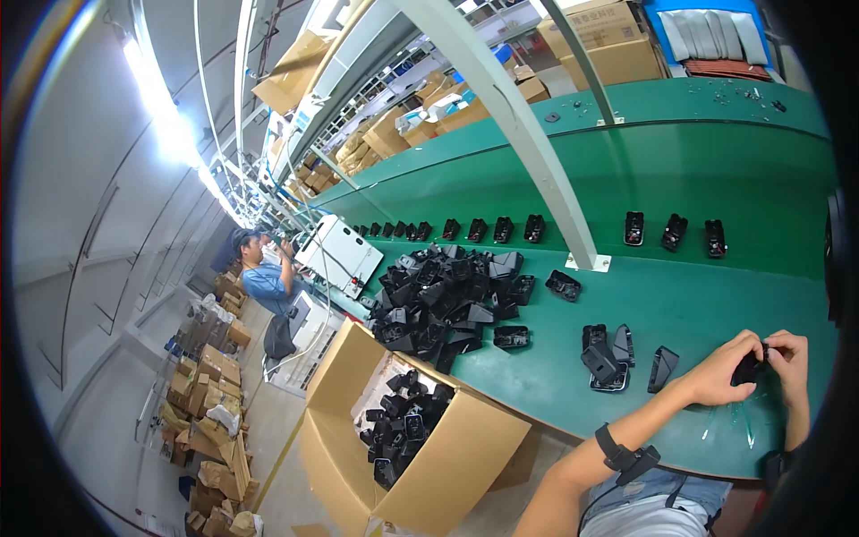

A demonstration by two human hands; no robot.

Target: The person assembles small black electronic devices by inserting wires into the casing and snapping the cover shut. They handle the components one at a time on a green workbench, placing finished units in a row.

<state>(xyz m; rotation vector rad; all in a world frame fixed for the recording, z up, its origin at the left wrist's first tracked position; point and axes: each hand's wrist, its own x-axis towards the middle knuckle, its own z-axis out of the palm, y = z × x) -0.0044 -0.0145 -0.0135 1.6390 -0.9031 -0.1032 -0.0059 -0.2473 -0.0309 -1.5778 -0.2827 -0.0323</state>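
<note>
At the right end of the green worktop, my left hand (716,371) and my right hand (789,360) meet around a small black plastic part (748,368). Fingers of both hands are closed on it, and they cover much of its shape. Thin clear strips (739,424) lie on the worktop just below the hands. To the left of my left hand stands a wedge-shaped black plastic housing (662,368). Beyond that is a small group of similar black housings (600,355), some leaning on each other.
A large heap of black housings (438,300) covers the worktop's left part. An open cardboard box (465,447) of black parts stands by the near edge. Black units (674,233) line the green belt behind. A white post (537,161) rises from the worktop. Another person (266,273) works far left.
</note>
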